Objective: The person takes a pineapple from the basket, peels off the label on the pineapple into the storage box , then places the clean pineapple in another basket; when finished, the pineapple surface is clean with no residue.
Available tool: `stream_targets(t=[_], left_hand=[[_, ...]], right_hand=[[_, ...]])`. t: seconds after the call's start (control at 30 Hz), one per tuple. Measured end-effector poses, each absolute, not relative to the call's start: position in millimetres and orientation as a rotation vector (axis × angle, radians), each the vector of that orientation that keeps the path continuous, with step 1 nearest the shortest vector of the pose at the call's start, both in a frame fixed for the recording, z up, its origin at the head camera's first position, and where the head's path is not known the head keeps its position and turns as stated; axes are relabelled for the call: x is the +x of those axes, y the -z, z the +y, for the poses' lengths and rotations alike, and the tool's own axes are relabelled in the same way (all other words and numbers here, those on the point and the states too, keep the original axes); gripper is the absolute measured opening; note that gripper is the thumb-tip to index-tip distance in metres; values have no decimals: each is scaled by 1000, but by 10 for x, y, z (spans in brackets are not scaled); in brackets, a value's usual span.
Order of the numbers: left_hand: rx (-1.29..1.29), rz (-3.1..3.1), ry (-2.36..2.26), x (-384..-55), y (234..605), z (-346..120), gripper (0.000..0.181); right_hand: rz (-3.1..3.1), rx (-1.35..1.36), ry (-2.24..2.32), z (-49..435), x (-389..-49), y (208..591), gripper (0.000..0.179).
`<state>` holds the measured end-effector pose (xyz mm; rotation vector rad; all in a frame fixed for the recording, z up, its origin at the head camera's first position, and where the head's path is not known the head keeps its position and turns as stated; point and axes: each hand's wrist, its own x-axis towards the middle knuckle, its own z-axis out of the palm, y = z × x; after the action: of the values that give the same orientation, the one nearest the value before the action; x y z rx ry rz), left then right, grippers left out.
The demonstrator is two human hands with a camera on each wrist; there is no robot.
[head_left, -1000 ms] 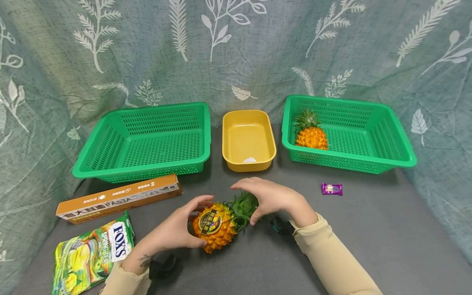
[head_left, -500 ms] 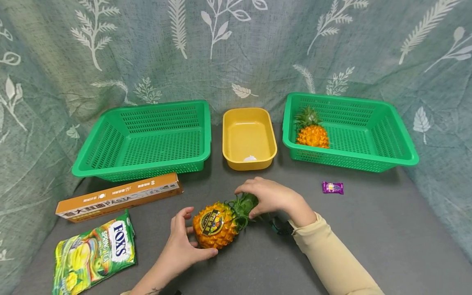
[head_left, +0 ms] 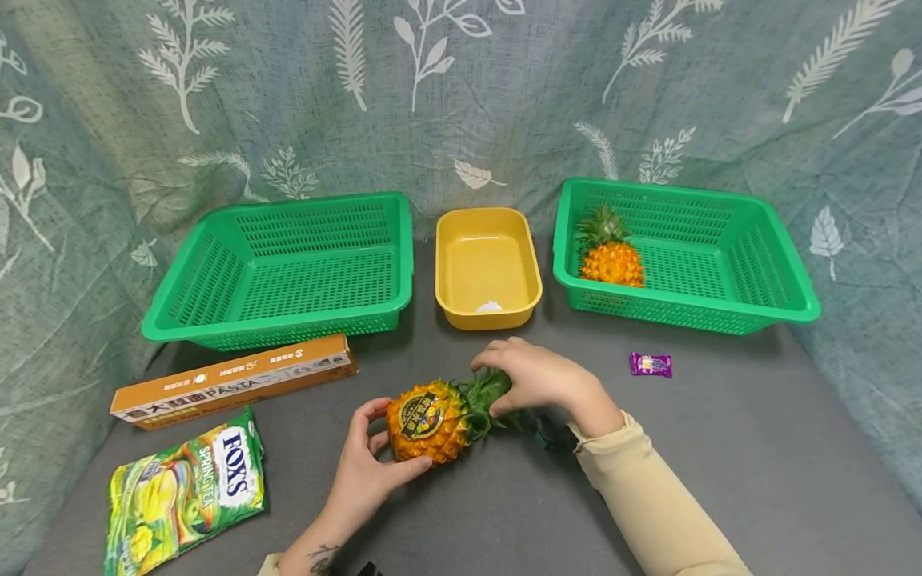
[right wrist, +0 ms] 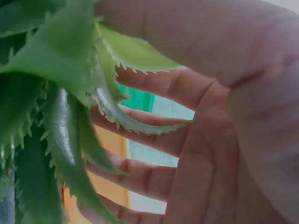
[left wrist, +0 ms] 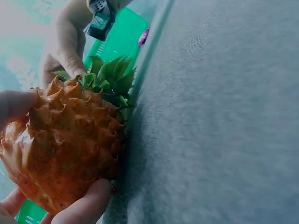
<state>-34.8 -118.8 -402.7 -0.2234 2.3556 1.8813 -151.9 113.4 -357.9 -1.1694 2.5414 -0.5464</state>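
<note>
An orange pineapple [head_left: 432, 422] with a round dark sticker lies on its side over the grey table, its green leaf crown [right wrist: 65, 128] pointing right. My left hand [head_left: 369, 458] holds the fruit's base end, thumb at the near side and fingers at the far side. In the left wrist view the spiky pineapple body [left wrist: 70, 144] sits between thumb and fingers. Around the leaf crown my right hand [head_left: 545, 382] curls its fingers and thumb. Leaves hide part of its fingers in the right wrist view.
A green basket [head_left: 277, 324] stands at back left, a yellow tray [head_left: 488, 320] in the middle. The right green basket [head_left: 677, 308] holds another pineapple [head_left: 614, 264]. A pasta box [head_left: 234, 382] and a Fox's candy bag [head_left: 189, 488] lie left; a purple-wrapped candy [head_left: 651, 365] lies right.
The pineapple has shifted slightly right and away from me. My left hand has moved round to its base end. My right hand has come in closer over the leaf crown.
</note>
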Motion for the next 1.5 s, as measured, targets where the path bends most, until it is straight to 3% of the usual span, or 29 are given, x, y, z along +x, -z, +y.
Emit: stream_targets(t=[0.2,0.47,0.83,1.5], left_hand=[[-170,2247,-1991,-466,4045,-1163,81],[-93,2238,-2021,-673,4059,-1116,77],[0,2223,-2025,-918,4097,-1041,77],[151,2234,-2058,-1333,4153,-992,76]], right_hand=[[2501,-1151,599,1177,-1542,3572,62],[2543,-1216,597,1233,-1584,3551,52],[2582,-1044,567,1326,-1644,3540,59],[2835,-1021,539,1369,-1744,3603,52]])
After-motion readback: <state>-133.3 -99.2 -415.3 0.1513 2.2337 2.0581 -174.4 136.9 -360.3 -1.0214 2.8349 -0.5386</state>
